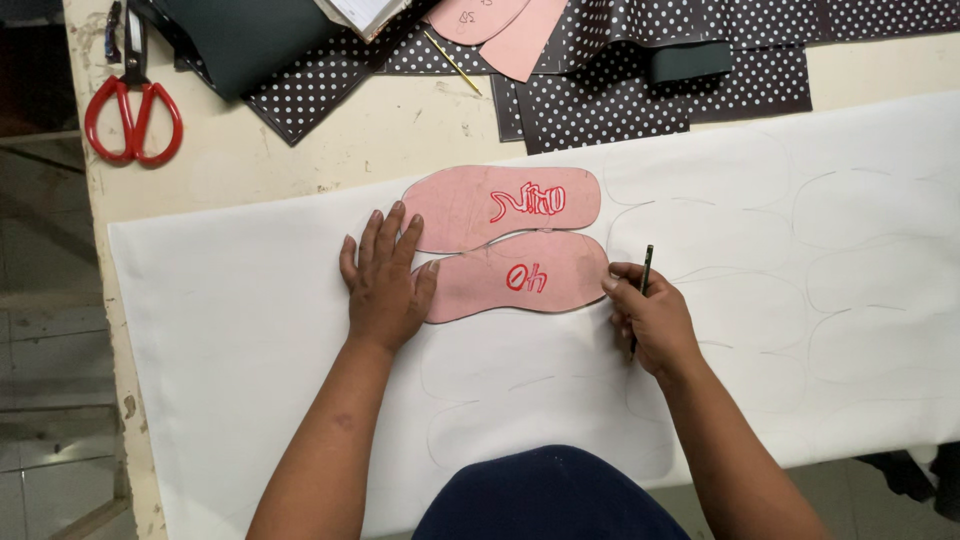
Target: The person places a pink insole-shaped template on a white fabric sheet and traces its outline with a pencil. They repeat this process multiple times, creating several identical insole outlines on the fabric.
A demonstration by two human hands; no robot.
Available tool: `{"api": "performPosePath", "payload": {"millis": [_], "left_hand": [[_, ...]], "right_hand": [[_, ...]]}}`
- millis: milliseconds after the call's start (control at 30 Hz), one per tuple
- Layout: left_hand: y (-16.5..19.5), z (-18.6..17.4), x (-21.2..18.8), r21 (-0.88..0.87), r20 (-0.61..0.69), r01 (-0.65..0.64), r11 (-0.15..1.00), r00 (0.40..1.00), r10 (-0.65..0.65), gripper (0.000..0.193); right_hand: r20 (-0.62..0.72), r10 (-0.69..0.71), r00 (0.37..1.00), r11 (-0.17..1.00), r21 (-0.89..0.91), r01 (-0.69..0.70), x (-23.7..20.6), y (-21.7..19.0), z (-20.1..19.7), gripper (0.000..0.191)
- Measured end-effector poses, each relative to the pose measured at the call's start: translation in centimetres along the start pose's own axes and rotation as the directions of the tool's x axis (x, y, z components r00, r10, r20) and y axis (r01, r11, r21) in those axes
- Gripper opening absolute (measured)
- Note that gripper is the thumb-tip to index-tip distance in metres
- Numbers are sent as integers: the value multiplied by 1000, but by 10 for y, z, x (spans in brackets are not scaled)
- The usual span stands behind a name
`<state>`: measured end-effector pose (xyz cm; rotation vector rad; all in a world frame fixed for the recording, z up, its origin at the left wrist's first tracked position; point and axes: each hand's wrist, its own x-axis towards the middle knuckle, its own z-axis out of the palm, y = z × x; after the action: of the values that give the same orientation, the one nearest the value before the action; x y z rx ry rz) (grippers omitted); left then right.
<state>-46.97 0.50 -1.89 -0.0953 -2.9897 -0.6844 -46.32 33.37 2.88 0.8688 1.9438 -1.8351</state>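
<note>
Cream and scuffed, the worktable (300, 150) runs under a wide white sheet (250, 340) that carries faint pencilled sole outlines across its right half. My left hand (385, 280) lies flat on the sheet, palm down, fingers spread and pressing on the heel ends of two pink sole templates (505, 240); the forearm comes up from the lower edge, angled slightly rightward. The two templates lie side by side, touching along their long edges, the upper one (500, 203) and the lower one (520, 275) each marked in red. My right hand (650, 318) sits just beside the toe end of the lower template, fingers curled closed around a dark pencil (642, 295) that stands nearly upright in the grip, its top end poking above the knuckles; I cannot tell whether the tip touches the sheet.

At the table's far left corner lies one pair of red-handled scissors (133, 115). Beyond the sheet lie several pieces of black material with white dots (600, 95), two more pink cut-outs (505, 30), one dark green sheet (250, 40) and one thin yellow stick (452, 62).
</note>
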Motion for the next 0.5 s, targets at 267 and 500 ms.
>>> {"api": "performPosePath", "payload": {"millis": [267,500], "left_hand": [[0,-2,-8,-13,50,20,1000,999,-19,62],[17,-44,-19,-166,168,-107,980,977,135,107]], "right_hand": [[-33,8,999,1000,-24,-9,-14,-3,1,39],[-5,-78,997,987,141,78,-16,3,-6,32]]}}
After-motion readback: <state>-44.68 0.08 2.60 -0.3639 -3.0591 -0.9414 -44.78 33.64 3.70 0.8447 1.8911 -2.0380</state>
